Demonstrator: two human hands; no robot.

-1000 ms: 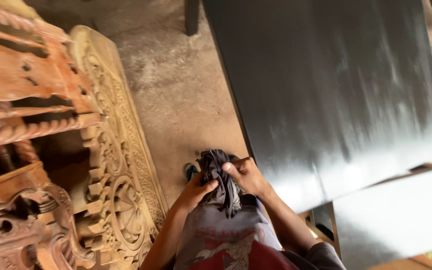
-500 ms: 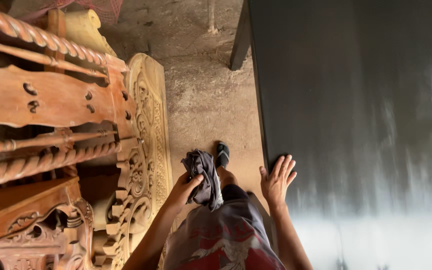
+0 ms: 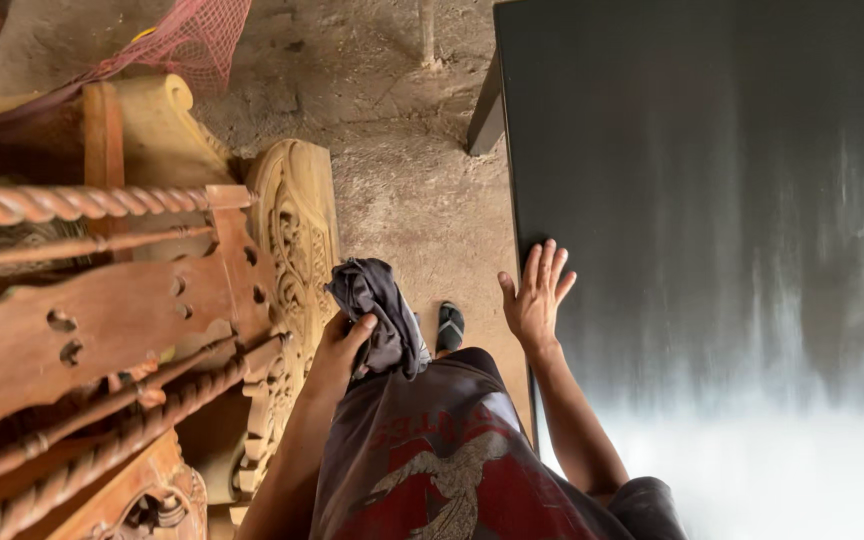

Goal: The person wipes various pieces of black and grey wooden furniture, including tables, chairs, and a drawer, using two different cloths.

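My left hand (image 3: 337,350) grips a crumpled dark grey cloth (image 3: 374,312) in front of my chest, the cloth bunched above my fist. My right hand (image 3: 535,295) is open with fingers spread, resting flat on the near left edge of a large dark glossy table top (image 3: 712,200). One foot in a dark sandal (image 3: 449,326) shows on the ground between my hands.
Carved reddish wooden furniture with twisted spindles (image 3: 82,300) and an ornate pale carved panel (image 3: 297,230) stand close on the left. A dusty concrete floor (image 3: 402,150) runs between them and the table. Red netting (image 3: 182,40) lies at the top left.
My right hand let go of the cloth and moved right onto the table edge, fingers spread. My left hand kept the cloth. The view shifted forward along the floor.
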